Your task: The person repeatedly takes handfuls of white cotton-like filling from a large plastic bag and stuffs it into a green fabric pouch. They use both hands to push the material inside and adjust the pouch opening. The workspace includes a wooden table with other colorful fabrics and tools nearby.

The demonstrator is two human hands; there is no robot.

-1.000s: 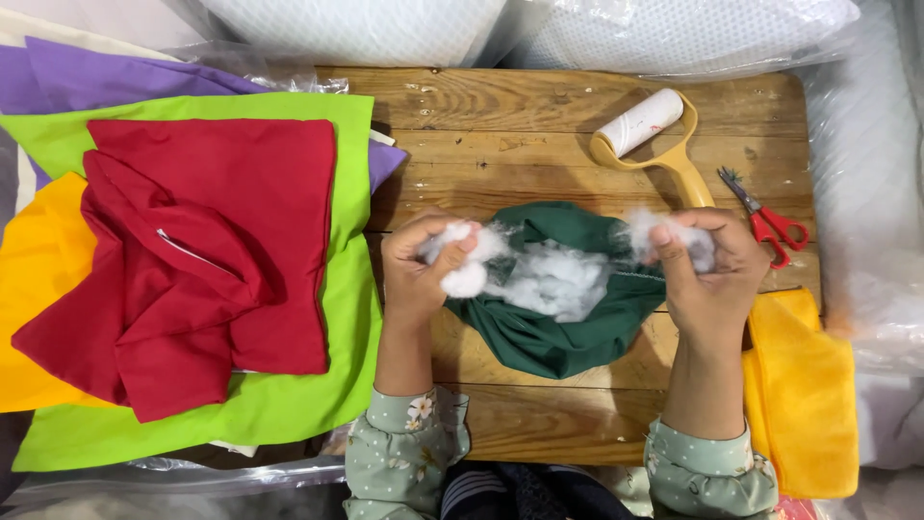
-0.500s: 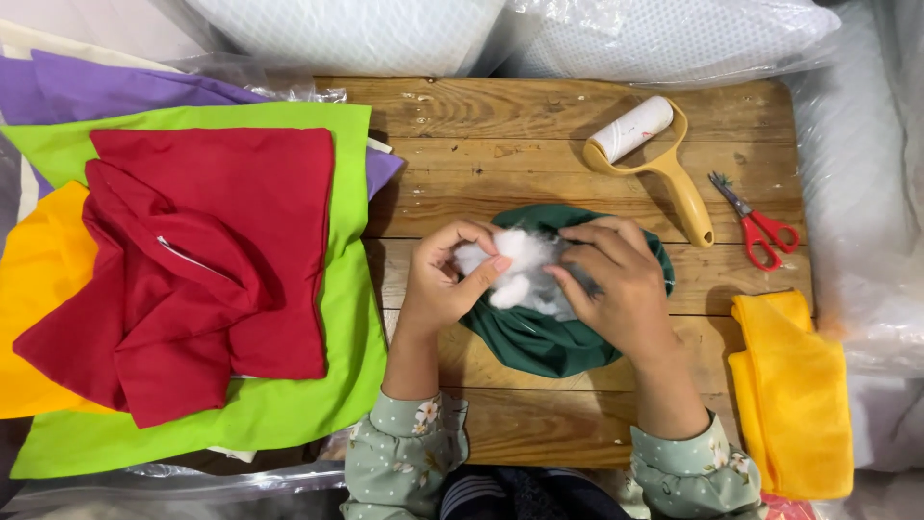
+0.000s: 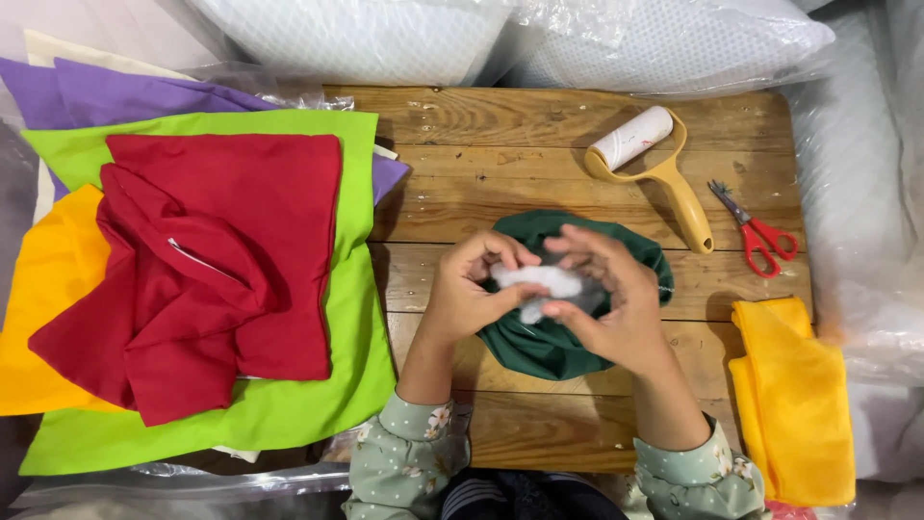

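A dark green fabric cover [image 3: 539,351] lies bunched on the wooden table [image 3: 539,135], its mouth facing up. Both of my hands are over it, pinching one clump of white stuffing [image 3: 537,282] between them. My left hand [image 3: 472,289] grips the clump's left end with fingers curled. My right hand [image 3: 608,303] closes on its right end and covers much of the cover's opening. How much stuffing lies inside the cover is hidden by my hands.
A pile of red [image 3: 221,260], lime green [image 3: 260,414], yellow [image 3: 48,289] and purple [image 3: 115,96] fabric covers lies left. A yellow-handled lint roller [image 3: 654,164] and red scissors [image 3: 760,236] sit at the right, a yellow cloth [image 3: 794,404] below them. Plastic-wrapped white pillows [image 3: 500,39] line the back.
My hands were apart, each holding white stuffing over the green cover. They have come together at the middle and now squeeze the stuffing into one small clump.
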